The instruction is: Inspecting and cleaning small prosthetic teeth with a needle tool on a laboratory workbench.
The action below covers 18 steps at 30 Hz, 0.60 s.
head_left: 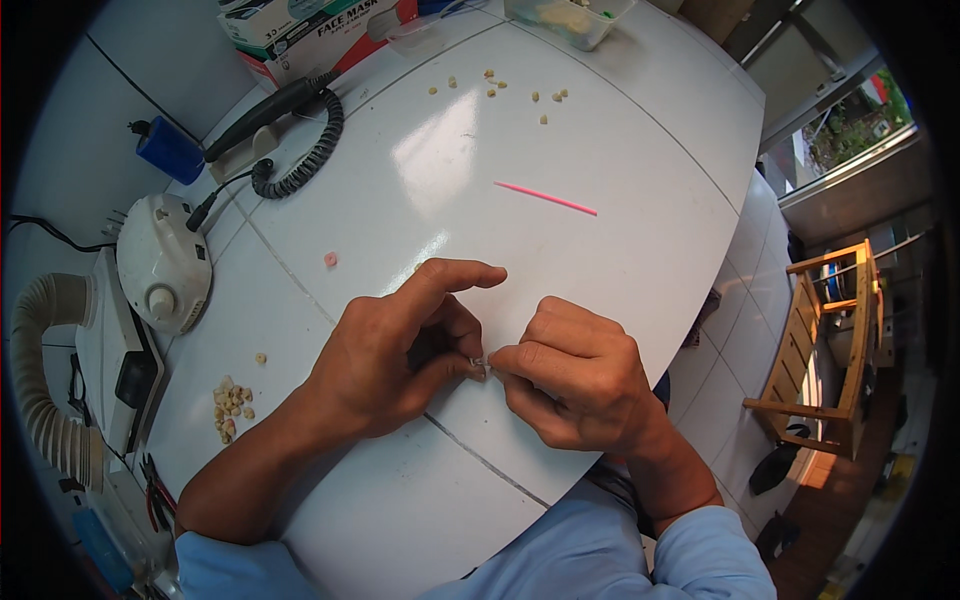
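Observation:
Near the front of the white tiled table (630, 250), my left hand (400, 350) pinches a tiny pale, shiny piece (478, 364) between thumb and a finger, its forefinger stretched out above. My right hand (570, 370) is curled, thumb and forefinger closed at the same piece. Its exact shape is too small to make out. Beyond my hands lie a pink stick (545, 197) and a small pink bit (331, 259). Small cream-coloured pieces form a pile (233, 400) left of my left forearm, and several more lie scattered (491, 83) at the back.
On the left are a white control unit (160, 270), a coiled-cord handpiece (265, 112), a blue holder (165, 150), a ribbed hose (45, 370) and pliers (158, 495). Behind stand a box (300, 50) and plastic tub (570, 20). A wooden chair (810, 340) stands right.

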### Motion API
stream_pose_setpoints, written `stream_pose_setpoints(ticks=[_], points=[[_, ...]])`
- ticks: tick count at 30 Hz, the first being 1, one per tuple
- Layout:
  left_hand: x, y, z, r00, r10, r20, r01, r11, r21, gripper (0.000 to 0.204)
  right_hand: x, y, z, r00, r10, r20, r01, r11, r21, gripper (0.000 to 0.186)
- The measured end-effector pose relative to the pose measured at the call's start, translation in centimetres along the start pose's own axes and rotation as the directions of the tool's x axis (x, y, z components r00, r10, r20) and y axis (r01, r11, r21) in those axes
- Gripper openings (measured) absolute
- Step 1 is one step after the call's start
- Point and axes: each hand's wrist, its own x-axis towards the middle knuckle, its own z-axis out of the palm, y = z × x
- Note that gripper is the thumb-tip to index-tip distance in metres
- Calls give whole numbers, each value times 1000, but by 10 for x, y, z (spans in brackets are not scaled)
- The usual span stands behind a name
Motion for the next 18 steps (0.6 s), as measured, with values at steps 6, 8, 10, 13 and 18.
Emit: stream_pose_setpoints(ticks=[6, 8, 10, 13, 18], points=[[0, 2, -1, 1000, -8, 11, 8, 1000, 10, 69, 0, -1, 1, 1000, -5, -13, 5, 1000, 5, 18], [0, 2, -1, 1000, -16, 15, 16, 1000, -11, 68, 1, -1, 1, 1000, -3, -4, 3, 1000, 10, 18], [1, 3, -1, 1000, -6, 12, 6, 1000, 5, 69, 0, -1, 0, 1000, -12, 8, 11, 1000, 11, 18], [1, 0, -1, 1000, -6, 4, 6, 1000, -6, 69, 1, -1, 2, 1000, -1, -13, 2, 1000, 13, 18], [1, 3, -2, 1000, -10, 19, 10, 1000, 2, 69, 1, -1, 0, 1000, -6, 11, 5, 999, 32, 18]])
